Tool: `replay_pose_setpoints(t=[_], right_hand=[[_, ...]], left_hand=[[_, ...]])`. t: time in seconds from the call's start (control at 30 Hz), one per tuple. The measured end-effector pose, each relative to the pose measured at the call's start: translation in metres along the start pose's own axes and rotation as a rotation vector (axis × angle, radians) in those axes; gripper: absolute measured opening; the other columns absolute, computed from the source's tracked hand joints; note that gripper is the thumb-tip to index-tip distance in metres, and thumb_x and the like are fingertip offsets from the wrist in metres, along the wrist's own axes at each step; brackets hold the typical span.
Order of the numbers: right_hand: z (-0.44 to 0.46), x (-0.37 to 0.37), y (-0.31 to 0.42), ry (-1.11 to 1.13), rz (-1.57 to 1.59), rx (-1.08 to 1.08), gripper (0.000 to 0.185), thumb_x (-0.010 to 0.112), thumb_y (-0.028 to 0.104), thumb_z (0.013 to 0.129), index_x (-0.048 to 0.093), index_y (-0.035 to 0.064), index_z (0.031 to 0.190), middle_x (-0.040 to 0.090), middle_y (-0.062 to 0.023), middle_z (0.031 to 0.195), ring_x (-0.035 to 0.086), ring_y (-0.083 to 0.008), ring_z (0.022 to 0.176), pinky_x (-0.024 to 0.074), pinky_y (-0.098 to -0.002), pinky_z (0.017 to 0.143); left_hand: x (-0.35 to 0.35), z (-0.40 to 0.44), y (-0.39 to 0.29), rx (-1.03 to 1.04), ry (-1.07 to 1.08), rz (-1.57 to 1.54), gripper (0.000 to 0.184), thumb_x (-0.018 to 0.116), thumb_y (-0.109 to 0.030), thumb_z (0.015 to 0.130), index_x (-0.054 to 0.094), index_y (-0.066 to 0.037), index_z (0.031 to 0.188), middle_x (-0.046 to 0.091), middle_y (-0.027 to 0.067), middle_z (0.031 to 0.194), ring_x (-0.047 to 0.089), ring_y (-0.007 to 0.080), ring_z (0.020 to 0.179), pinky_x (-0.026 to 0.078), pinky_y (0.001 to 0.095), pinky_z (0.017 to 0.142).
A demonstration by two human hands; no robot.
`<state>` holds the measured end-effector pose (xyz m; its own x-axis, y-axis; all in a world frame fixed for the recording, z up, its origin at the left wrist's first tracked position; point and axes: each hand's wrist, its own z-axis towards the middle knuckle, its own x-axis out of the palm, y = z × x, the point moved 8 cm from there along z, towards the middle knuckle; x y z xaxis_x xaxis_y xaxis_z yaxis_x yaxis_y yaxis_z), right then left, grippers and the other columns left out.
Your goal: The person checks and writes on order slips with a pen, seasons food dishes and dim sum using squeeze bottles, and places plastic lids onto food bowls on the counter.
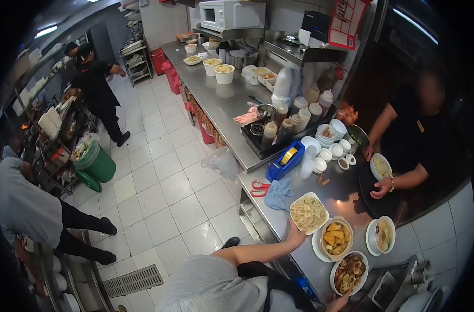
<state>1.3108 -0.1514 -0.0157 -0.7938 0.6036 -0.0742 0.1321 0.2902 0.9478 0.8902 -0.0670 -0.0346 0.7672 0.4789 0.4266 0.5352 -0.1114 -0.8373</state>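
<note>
Holding 1 rice bowl (309,213) by its edge at the frame's lower right, the left hand (296,234) should keep it level, thumb clear of food; the right hand (339,301) touches 1 brown-food bowl (350,273), its grip unclear.

A fluorescent ceiling light (46,31) is glowing at upper left, and the white floor tiles (143,161) are gleaming brightly. Warm glare is spotting the steel table (342,200). Wide-angle distortion is bending the edges (the corners are sinking into black), while heavy blur is masking the co-worker's head (429,91).
</note>
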Motion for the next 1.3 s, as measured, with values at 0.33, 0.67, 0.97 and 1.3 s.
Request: replay_pose_setpoints(t=[0.33, 0.67, 0.97, 1.3], right_hand=[[-0.203, 0.104, 0.124, -0.495, -0.723, -1.192, 0.037, 0.05, 0.027, 0.091, 0.055, -0.0074, 0.106, 0.052, -0.027, 0.115, 0.054, -0.0406, 0.09, 0.0451, -0.0439, 0.078], [-0.476, 0.495, 0.085, 0.874, -0.234, -1.121, 0.029, 0.053, 0.0, 0.079, 0.049, -0.0001, 0.107, 0.044, -0.0141, 0.113, 0.046, -0.0248, 0.103, 0.0393, -0.0307, 0.085], [-0.549, 0.674, 0.065, 1.093, -0.235, -1.122, 0.026, 0.056, -0.002, 0.074, 0.055, 0.0022, 0.1, 0.046, -0.0148, 0.104, 0.05, -0.0245, 0.09, 0.0441, -0.0299, 0.07], [-0.595, 0.938, 0.03, 1.298, -0.171, -1.06, 0.015, 0.053, -0.006, 0.076, 0.057, 0.001, 0.088, 0.049, -0.0128, 0.096, 0.052, -0.0237, 0.085, 0.0461, -0.029, 0.069]], left_hand=[[-0.128, -0.03, -0.048, -0.274, 0.382, 0.362, 0.097, 0.061, -0.031, 0.086, -0.015, -0.005, 0.14, 0.06, 0.0142, 0.11, 0.061, 0.0183, 0.09, 0.048, 0.0269, 0.068], [-0.484, -0.034, -0.217, -0.239, 0.11, 0.206, 0.056, 0.048, -0.015, 0.09, 0.022, -0.008, 0.139, 0.058, 0.0112, 0.118, 0.059, 0.0204, 0.102, 0.045, 0.0318, 0.08], [-0.586, 0.01, -0.332, -0.171, -0.036, 0.14, 0.037, 0.044, -0.025, 0.095, 0.043, -0.007, 0.127, 0.059, 0.0066, 0.114, 0.058, 0.0154, 0.103, 0.044, 0.0285, 0.084], [-0.727, 0.111, -0.437, -0.047, -0.366, 0.12, 0.025, 0.055, -0.027, 0.09, 0.061, -0.006, 0.103, 0.064, 0.0053, 0.103, 0.061, 0.0154, 0.097, 0.045, 0.0279, 0.08]])
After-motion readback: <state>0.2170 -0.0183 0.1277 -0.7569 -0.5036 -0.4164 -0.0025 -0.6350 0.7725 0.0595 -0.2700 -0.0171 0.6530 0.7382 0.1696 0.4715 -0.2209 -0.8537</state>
